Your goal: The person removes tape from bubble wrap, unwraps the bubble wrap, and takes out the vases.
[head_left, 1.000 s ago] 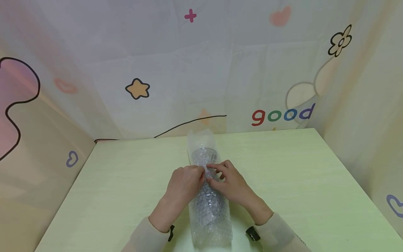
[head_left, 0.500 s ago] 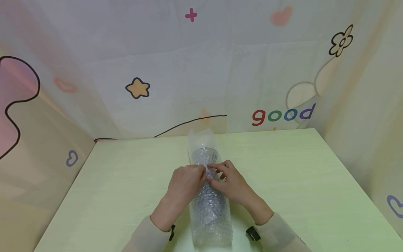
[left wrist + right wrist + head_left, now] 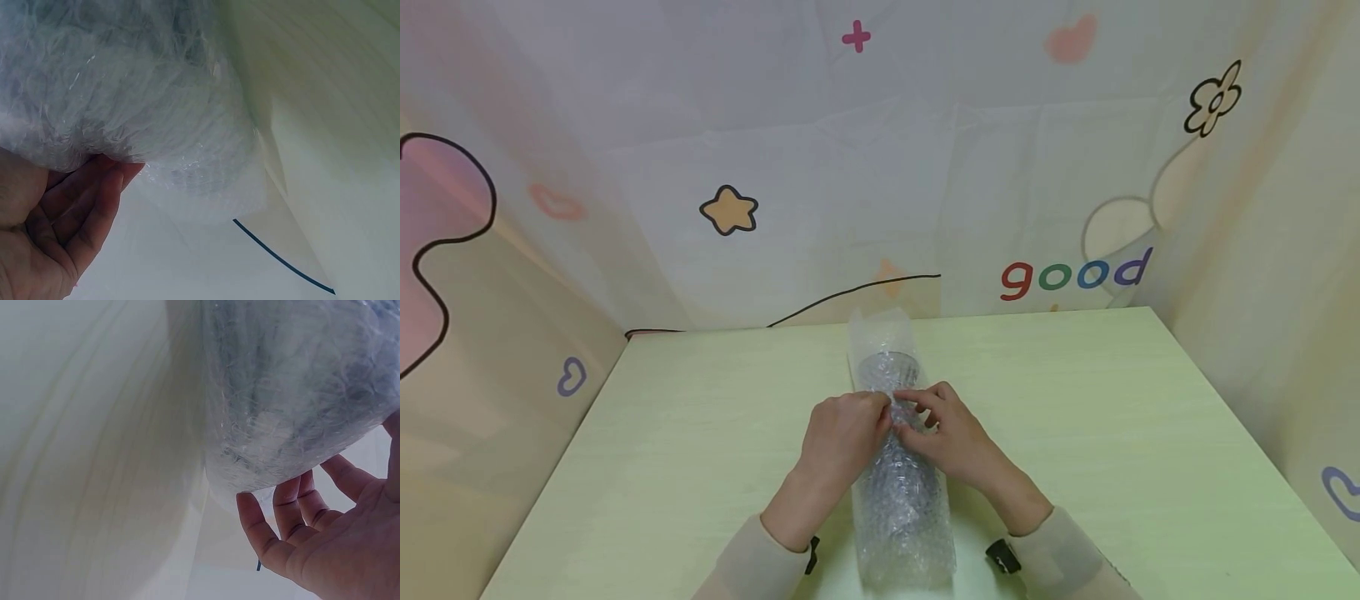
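Note:
A long bundle of clear bubble wrap (image 3: 901, 517) lies lengthwise on the table, with a greyish cylindrical thing (image 3: 887, 367) showing faintly inside. My left hand (image 3: 844, 432) has its fingers curled at the bundle's upper middle, pinching the wrap. In the left wrist view, those fingertips (image 3: 128, 167) meet the edge of the wrap. Opposite it, my right hand (image 3: 951, 435) rests its fingertips on top of the wrap, thumb and forefinger apart. The right wrist view shows its fingers (image 3: 253, 519) spread and loosely bent, tips against the plastic.
The pale green table (image 3: 1075, 400) extends to both sides of the bundle. A printed cloth backdrop (image 3: 820, 167) with a star, flower and the word "good" stands behind it and along the sides. The wrap's far end reaches the table's back edge.

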Motion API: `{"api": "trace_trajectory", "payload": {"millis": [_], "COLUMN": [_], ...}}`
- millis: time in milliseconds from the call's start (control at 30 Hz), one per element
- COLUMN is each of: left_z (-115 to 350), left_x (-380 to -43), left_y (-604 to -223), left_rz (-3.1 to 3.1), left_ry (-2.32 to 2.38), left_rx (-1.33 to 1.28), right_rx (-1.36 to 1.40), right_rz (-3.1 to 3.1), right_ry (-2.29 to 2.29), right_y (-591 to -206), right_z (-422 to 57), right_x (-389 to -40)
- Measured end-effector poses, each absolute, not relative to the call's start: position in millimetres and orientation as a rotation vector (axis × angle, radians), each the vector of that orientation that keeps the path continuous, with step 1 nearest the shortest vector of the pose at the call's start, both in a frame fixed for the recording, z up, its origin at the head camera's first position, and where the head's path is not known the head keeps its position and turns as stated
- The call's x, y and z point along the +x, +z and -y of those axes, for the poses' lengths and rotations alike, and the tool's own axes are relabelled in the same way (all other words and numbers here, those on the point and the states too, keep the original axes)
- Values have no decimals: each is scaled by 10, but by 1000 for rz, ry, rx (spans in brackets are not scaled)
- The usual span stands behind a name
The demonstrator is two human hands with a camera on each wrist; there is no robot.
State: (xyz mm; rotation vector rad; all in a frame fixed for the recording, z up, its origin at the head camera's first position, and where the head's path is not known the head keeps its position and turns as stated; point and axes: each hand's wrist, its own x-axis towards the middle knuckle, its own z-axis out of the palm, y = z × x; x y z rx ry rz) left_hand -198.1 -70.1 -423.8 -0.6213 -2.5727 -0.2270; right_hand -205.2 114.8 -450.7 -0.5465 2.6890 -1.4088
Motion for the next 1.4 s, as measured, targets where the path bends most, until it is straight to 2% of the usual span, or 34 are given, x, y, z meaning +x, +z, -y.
{"api": "trace_trajectory", "payload": {"millis": [1400], "left_z": [726], "left_x": [-1976], "left_y": [-4263], "left_rz": [2605], "left_ry": [-389], "left_rx": [-577], "right_rx": [-487], "right_rz": [-2635], "right_ry": [-1428], "right_y": [-4514], "right_z": [-1133], "right_x": [-2064]}}
